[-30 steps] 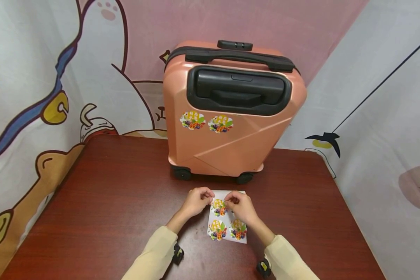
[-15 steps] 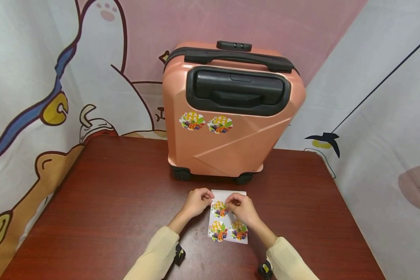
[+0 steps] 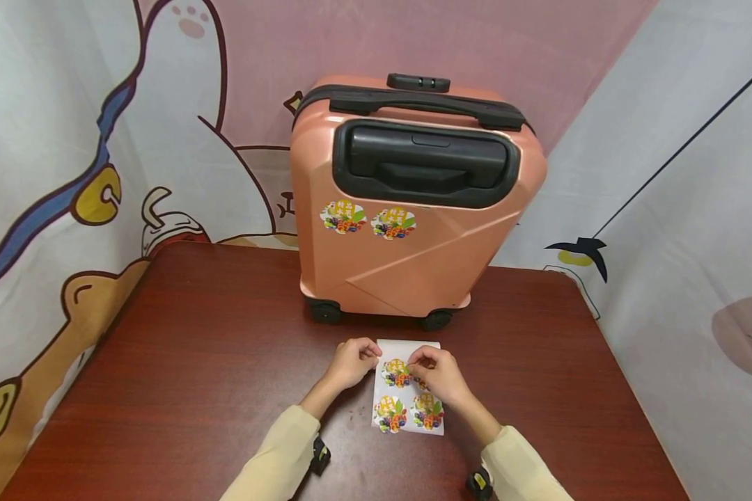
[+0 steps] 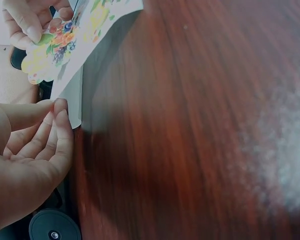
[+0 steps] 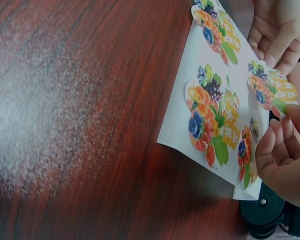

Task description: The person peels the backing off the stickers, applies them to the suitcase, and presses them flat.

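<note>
Head view, from the left: a pale sleeve (image 3: 274, 452) leads to the left hand (image 3: 349, 363), its thumb and forefinger meeting near the upper left corner of a white sheet (image 3: 390, 347) on the dark red worktop (image 3: 225, 334). Just behind stands an orange suitcase (image 3: 407, 271), two fruit stickers (image 3: 343, 217) side by side on its front. Over the sheet's right half, the right hand (image 3: 440, 376) has thumb and forefinger together on a fruit-printed sticker (image 3: 396, 374), partly covering another.

Left wrist view makes the left hand's grip plain: thumb and fingertip pinch the sheet's corner, with only paper between them. It also shows the sheet's side standing off the worktop, shadow beneath, which the head view hides.

Right wrist view shows the right hand's grip pinching the edge of that sticker, which tilts up from the sheet; whether it is wholly free, I cannot tell. Three other stickers (image 5: 212, 117) sit on the sheet, all plainly visible here. Only the head view shows the stickers on the suitcase.
</note>
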A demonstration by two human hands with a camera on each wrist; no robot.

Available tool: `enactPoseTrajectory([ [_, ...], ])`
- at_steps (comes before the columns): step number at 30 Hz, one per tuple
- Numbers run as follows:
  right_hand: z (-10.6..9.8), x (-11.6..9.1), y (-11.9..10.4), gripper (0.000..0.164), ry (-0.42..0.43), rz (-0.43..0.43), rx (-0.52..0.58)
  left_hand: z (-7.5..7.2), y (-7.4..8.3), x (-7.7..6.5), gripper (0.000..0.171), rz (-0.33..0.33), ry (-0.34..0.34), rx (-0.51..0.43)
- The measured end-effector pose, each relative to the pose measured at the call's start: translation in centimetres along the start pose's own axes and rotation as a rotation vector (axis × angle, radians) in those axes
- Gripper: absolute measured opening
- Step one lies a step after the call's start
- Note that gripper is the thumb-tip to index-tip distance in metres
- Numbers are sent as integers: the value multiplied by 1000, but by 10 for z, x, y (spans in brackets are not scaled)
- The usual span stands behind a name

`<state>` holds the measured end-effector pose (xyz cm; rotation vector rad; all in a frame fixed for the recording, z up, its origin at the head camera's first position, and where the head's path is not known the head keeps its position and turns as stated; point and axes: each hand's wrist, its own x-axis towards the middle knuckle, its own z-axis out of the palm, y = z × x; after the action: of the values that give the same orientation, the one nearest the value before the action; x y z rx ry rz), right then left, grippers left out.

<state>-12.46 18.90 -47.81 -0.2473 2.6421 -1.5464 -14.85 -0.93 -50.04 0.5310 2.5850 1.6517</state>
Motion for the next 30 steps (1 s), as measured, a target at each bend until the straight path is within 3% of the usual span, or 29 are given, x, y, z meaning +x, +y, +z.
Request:
enactPoseTrajectory([
  [5, -2, -1, -2, 8, 5, 5, 12, 0, 2, -1, 5, -49, -36, 51],
  [11, -7, 0, -7, 6, -34, 18, 35, -2, 2, -2, 5, -45, -50, 48],
  [20, -20, -4, -44, 4, -85, 31, 82, -7, 2, 0, 6, -24, -13, 35],
  [30, -21, 3, -30, 5, -105, 53, 123, -16, 11, 3, 4, -33, 11, 34],
])
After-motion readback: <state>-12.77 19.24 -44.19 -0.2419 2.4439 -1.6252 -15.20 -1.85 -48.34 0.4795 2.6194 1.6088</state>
